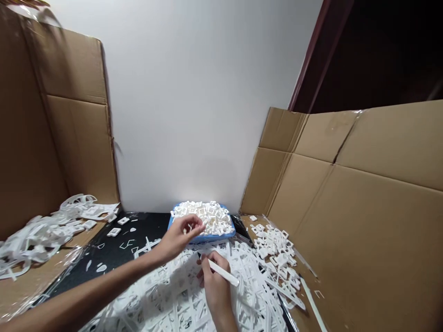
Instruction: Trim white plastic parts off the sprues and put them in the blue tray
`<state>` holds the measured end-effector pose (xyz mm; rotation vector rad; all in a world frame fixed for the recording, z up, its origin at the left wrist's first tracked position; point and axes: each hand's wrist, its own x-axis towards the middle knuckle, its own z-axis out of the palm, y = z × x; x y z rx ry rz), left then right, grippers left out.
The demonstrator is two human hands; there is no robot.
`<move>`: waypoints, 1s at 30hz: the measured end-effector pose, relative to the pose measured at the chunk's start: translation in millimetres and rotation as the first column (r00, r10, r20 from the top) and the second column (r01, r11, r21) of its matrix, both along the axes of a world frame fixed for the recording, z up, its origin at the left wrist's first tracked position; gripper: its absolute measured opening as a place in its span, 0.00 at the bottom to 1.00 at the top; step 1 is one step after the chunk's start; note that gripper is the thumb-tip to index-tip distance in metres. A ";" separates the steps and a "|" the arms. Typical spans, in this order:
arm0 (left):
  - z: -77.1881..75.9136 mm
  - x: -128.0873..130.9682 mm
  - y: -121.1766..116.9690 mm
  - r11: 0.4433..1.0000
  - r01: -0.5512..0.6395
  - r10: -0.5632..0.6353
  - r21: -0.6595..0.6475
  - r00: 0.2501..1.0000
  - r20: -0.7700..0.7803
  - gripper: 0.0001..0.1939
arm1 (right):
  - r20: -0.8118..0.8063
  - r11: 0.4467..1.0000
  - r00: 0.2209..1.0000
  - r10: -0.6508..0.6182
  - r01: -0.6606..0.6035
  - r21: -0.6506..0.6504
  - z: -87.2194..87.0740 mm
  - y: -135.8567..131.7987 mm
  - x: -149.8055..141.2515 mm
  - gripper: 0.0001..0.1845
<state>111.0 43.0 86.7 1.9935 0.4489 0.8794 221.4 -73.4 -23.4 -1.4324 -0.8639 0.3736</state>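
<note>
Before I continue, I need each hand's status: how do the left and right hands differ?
The right hand grips a white-handled tool; whether the left hand holds anything is unclear.
The left hand overlaps the blue tub in view; the right hand sits lower, before the heap of white plastic pieces.
Both are bare, with bent fingers.
</note>
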 end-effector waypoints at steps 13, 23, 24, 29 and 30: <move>60.8 103.7 118.6 0.842 0.129 0.102 0.525 0.916 -0.389 0.10 | 0.007 0.996 0.996 -0.087 0.087 -0.011 -3.1 -2.6 9.7 0.27; 80.2 62.5 98.9 0.840 0.082 0.141 0.536 0.921 -0.363 0.15 | 0.052 0.998 0.998 -0.041 0.043 -0.041 4.3 -8.9 7.6 0.27; 79.0 47.2 89.5 0.836 0.054 0.153 0.545 0.932 -0.328 0.15 | 0.048 0.998 0.999 -0.026 0.028 -0.050 4.9 -9.7 7.8 0.26; 31.2 -34.2 40.0 0.872 -0.023 0.170 0.490 0.951 -0.258 0.18 | 0.013 0.993 0.998 0.069 -0.067 -0.094 7.2 -11.5 12.8 0.24; 15.6 -48.2 32.4 0.891 0.016 0.133 0.455 0.947 -0.294 0.17 | 0.000 0.990 0.996 0.094 -0.093 -0.104 7.6 -11.6 14.2 0.24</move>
